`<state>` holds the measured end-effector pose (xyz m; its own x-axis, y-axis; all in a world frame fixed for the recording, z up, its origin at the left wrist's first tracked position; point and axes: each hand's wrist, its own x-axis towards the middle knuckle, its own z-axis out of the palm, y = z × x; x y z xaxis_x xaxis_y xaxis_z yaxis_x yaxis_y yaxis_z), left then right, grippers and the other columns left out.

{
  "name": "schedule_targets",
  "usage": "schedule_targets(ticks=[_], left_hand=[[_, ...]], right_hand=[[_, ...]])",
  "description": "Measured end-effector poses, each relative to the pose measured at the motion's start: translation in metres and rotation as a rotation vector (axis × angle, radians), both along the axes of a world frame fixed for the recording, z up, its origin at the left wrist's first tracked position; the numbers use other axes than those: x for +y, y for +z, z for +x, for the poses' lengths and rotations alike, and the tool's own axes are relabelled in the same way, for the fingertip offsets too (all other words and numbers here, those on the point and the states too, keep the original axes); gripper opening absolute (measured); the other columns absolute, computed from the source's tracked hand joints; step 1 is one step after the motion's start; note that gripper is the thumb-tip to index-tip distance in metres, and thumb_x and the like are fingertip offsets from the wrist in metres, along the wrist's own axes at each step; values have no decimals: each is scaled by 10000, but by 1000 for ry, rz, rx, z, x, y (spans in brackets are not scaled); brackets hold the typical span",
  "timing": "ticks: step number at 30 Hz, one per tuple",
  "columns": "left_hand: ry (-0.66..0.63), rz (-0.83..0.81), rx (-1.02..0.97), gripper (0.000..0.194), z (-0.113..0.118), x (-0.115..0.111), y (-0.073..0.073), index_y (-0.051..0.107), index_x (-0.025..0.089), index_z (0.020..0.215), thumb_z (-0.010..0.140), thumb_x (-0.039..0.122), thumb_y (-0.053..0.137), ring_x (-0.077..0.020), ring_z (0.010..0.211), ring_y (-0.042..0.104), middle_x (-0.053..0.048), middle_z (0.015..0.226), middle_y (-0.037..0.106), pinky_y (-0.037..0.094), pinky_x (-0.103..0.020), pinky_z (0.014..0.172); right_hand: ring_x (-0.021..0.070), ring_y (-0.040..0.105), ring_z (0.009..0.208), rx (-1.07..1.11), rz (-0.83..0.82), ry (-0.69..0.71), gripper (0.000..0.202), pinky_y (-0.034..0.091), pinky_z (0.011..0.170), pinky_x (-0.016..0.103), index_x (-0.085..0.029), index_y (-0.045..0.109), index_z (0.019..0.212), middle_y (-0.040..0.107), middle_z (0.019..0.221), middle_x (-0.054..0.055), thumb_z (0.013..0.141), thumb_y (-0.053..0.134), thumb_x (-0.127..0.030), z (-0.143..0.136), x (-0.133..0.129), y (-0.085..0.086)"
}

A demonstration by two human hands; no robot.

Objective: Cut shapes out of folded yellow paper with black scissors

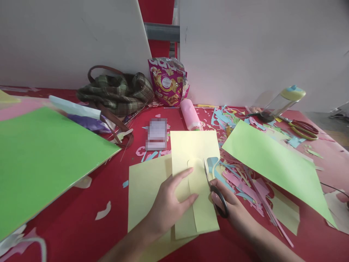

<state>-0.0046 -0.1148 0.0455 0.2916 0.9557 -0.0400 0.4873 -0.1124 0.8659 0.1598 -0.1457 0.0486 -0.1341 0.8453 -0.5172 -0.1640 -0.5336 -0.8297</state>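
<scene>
Your right grip clamps the black-handled metal scissors; your left grip, fingers apart, should steady the pale-yellow rectangular paper close left of the cutting grip.

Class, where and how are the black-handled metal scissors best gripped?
The scissors are likely best held by their black loop handles, from the near right: these lie toward the right hand, while the metal blades point away.
</scene>
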Motion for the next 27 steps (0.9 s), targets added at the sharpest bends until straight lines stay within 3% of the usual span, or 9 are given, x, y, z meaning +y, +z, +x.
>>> schedule_targets(ticks=[10, 15, 21, 27], left_hand=[[-18, -1, 23, 462, -1, 0, -2, 421, 282, 1152, 708, 291, 546, -176, 1104, 439, 7, 1188, 494, 383, -345, 937], [-26, 7, 22, 455, -1, 0, -2, 434, 281, 1144, 704, 305, 548, -186, 1086, 457, 1, 1172, 509, 397, -350, 925], [-35, -13, 23, 468, -1, 0, -1, 419, 275, 1156, 707, 293, 545, -178, 1098, 442, 1, 1183, 496, 379, -353, 939], [-35, -37, 27, 466, -1, 0, -1, 424, 277, 1153, 704, 312, 544, -185, 1098, 441, 0, 1181, 497, 375, -354, 939]], right_hand=[[66, 256, 472, -10, 9, 77, 301, 216, 454, 182, -212, 412, 765, 308, 534, -81, 686, 557, -464, 3, 2, 2], [64, 262, 458, 15, -4, 3, 325, 218, 445, 178, -219, 412, 762, 311, 524, -82, 663, 562, -489, 1, 1, 3], [62, 258, 475, -8, 8, 70, 299, 223, 453, 178, -206, 410, 763, 310, 537, -82, 693, 555, -457, 4, 2, 3], [59, 261, 471, 64, -8, 52, 307, 234, 454, 171, -210, 401, 779, 305, 527, -87, 693, 554, -462, 5, 3, 3]])
